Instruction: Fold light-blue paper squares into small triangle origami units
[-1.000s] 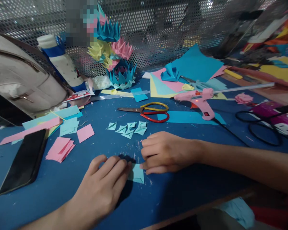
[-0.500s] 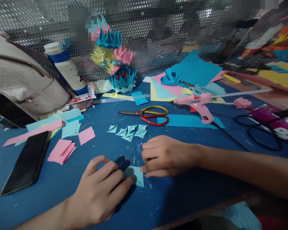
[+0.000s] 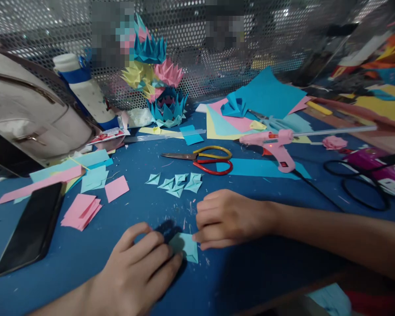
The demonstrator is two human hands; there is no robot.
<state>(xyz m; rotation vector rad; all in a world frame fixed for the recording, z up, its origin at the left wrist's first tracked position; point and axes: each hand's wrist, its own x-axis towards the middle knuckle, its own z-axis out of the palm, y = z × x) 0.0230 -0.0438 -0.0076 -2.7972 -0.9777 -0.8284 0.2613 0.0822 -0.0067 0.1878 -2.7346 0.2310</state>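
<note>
A small light blue piece of folding paper (image 3: 188, 248) lies flat on the blue table, with crease lines near its right corner. My left hand (image 3: 141, 261) is bent over its left side, fingertips pressing it down and hiding that edge. At the paper's right edge, the curled fingers of my right hand (image 3: 228, 219) touch its upper corner; my right thumb is hidden. Just beyond my hands sits a cluster of small folded light blue paper pieces (image 3: 176, 183). Scissors (image 3: 206, 159) with a yellow and a red handle lie behind them.
Pink paper squares (image 3: 82, 211) and a black phone (image 3: 29, 228) lie at left. A pink glue gun (image 3: 276, 147) with its cord stands at right. Behind are a bottle (image 3: 88, 94), a bag (image 3: 29, 109), a paper flower stack (image 3: 167, 107) and a perforated metal screen (image 3: 191, 74).
The view has shifted slightly. Both hands keep nearly the same place at the light blue paper, my left fingertips drawn back a little from its right side.
</note>
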